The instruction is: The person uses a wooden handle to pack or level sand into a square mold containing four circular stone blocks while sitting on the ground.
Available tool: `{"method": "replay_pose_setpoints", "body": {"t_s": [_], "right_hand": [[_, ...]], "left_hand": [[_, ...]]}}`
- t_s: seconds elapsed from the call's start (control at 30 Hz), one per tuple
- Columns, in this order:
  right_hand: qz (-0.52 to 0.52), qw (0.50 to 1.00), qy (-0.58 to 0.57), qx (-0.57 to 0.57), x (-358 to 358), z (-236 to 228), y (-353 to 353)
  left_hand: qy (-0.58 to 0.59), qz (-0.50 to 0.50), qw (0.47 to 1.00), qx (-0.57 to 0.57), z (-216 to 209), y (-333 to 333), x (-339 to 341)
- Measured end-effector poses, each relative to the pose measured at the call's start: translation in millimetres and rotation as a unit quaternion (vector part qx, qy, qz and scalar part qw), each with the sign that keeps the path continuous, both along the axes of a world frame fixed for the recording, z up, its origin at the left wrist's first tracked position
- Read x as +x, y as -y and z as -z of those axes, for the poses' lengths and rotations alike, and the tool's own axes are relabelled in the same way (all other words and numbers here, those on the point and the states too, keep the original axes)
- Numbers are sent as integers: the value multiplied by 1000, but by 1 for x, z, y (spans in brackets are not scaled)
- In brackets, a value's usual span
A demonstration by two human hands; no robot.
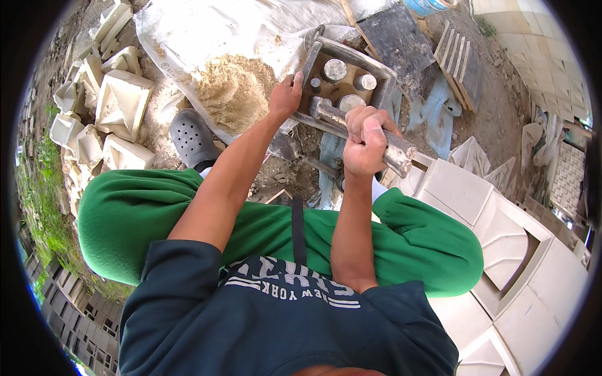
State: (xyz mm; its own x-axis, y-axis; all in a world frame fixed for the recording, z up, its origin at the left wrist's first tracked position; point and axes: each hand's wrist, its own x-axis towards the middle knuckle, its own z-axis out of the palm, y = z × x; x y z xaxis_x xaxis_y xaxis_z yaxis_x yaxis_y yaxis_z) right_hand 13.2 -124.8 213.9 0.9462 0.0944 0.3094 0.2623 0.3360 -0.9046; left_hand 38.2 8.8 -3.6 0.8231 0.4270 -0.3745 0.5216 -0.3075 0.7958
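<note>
A rectangular box mould (384, 74) with a grey, crusted frame sits ahead of me. Several round pale-topped pegs (334, 69) stand up from the tan mix inside it. My left hand (286, 96) grips the mould's left side, fingers against its rim. Over the near right corner, my right hand (366, 136) is wrapped round a thick, rough grey bar (399, 154). The bar slants from above the pegs down to the right, and my fist hides its middle. Whether its far end touches a peg, I cannot tell.
A sand heap (235, 91) lies on a white sheet (188, 31) at the left. Beyond it are stacked pale cast blocks (123, 103). More pale blocks (454, 191) line the right. A slatted wooden panel (461, 62) and blue bucket (429, 6) are at the far right.
</note>
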Motion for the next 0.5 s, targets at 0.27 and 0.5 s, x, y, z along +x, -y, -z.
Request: {"method": "replay_pose_setpoints", "body": {"t_s": [0.27,0.5], "right_hand": [[-1,999,-16,35,2,2,-1],[7,1000,-24,17,6,6,-2]], "left_hand": [[17,-12,1000,-7,-8,1,-1],[15,-15,1000,-11,-6,2,0]]}}
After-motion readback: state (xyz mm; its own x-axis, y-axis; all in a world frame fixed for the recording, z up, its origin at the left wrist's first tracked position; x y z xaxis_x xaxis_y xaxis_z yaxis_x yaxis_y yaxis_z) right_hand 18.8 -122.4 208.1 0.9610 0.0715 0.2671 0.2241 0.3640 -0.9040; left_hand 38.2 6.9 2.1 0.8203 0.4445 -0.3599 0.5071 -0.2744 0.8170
